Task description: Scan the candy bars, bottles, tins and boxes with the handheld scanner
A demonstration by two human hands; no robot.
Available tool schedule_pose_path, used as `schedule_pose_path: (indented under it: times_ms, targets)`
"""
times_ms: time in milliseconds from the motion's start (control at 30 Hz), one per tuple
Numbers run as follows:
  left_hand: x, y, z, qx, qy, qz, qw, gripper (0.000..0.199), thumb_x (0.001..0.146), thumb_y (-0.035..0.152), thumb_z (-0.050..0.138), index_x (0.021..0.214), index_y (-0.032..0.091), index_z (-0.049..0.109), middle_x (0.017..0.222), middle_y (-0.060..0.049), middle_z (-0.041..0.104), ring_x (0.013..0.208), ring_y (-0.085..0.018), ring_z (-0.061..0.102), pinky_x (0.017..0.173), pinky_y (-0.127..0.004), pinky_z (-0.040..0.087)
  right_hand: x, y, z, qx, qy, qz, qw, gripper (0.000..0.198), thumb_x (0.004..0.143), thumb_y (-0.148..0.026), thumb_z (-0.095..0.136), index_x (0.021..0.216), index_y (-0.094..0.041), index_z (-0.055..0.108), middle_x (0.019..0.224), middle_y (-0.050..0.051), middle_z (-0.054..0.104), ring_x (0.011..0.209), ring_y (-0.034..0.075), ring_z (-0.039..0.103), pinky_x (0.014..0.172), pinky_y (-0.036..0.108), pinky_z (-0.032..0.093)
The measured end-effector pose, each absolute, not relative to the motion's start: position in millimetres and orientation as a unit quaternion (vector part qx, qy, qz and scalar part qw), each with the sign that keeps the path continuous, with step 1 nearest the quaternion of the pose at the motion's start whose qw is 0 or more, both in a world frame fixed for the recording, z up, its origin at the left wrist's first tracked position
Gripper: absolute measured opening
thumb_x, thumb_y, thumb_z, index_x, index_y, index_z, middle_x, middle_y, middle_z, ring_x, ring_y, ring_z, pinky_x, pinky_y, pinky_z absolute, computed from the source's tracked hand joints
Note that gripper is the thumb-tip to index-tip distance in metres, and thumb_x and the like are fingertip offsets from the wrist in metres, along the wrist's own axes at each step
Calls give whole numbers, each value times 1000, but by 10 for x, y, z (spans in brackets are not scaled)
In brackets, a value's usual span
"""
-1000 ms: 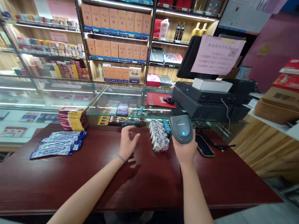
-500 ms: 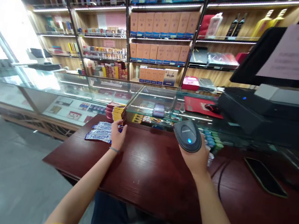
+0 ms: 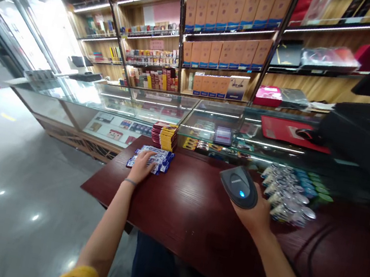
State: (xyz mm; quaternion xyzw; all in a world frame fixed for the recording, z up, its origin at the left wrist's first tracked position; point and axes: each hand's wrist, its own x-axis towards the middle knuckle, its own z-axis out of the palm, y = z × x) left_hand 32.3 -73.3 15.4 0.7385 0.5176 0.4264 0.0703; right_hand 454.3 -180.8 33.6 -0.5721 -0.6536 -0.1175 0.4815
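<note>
My right hand [image 3: 256,213] grips a dark grey barcode scanner [image 3: 239,186] with a blue light, held above the dark red wooden table [image 3: 192,216]. My left hand [image 3: 141,166] reaches to the left and rests palm down on a pile of blue and white flat packets [image 3: 158,158] near the table's far left corner. Just behind the packets stands a stack of red and yellow packs [image 3: 164,136]. To the right of the scanner is a cluster of small clear bottles [image 3: 285,199] with silver and blue caps.
A glass display counter [image 3: 162,106] runs along the table's far edge, with a red mouse pad [image 3: 285,130] and a black register [image 3: 365,132] on it. Shelves of boxed goods [image 3: 226,26] fill the back wall. Grey floor [image 3: 1,182] lies to the left.
My left hand has travelled left from mid-table onto the blue and white packets. The view has swung left with it. My right hand keeps hold of the scanner.
</note>
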Motion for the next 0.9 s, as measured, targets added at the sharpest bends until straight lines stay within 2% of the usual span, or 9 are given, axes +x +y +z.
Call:
schedule_pose_path:
  times_ms: [133, 300, 533, 700, 900]
  targets:
    - [207, -780, 47, 748, 546, 375, 39, 41, 84, 31, 72, 124, 29, 69, 128, -11, 65, 122, -33, 57, 111, -53, 40, 4557, -1812, 215, -570, -662, -92, 477, 40, 74, -38, 68, 110, -27, 58, 64, 2, 68, 54, 29, 69, 53, 35, 49]
    - [178, -747, -8, 738, 569, 362, 5, 36, 88, 30, 68, 123, 29, 71, 125, -11, 68, 120, -33, 59, 110, -54, 40, 4594, -1825, 166, -578, -663, -48, 473, 44, 71, -35, 71, 112, -29, 57, 69, 6, 71, 57, 31, 71, 55, 37, 50]
    - [188, -785, 32, 758, 590, 277, -17, 38, 96, 32, 58, 132, 24, 67, 135, -12, 64, 127, -30, 57, 114, -50, 42, 4594, -1826, 191, -572, -674, -98, 457, 40, 76, -38, 68, 112, -24, 59, 73, 5, 72, 59, 30, 71, 54, 35, 50]
    - [171, -806, 51, 770, 588, 249, -7, 39, 95, 23, 55, 132, 25, 69, 140, -11, 61, 128, -30, 57, 114, -49, 43, 4603, -1816, 178, -573, -676, -98, 453, 43, 77, -39, 68, 116, -23, 58, 75, 6, 72, 61, 30, 71, 56, 34, 50]
    - [258, -829, 113, 753, 598, 275, 0, 30, 95, 21, 57, 121, 24, 73, 120, -11, 69, 115, -29, 63, 105, -46, 49, 4547, -1853, 230, -588, -668, -85, 449, 39, 80, -39, 66, 114, -22, 57, 71, 6, 70, 60, 31, 71, 56, 35, 47]
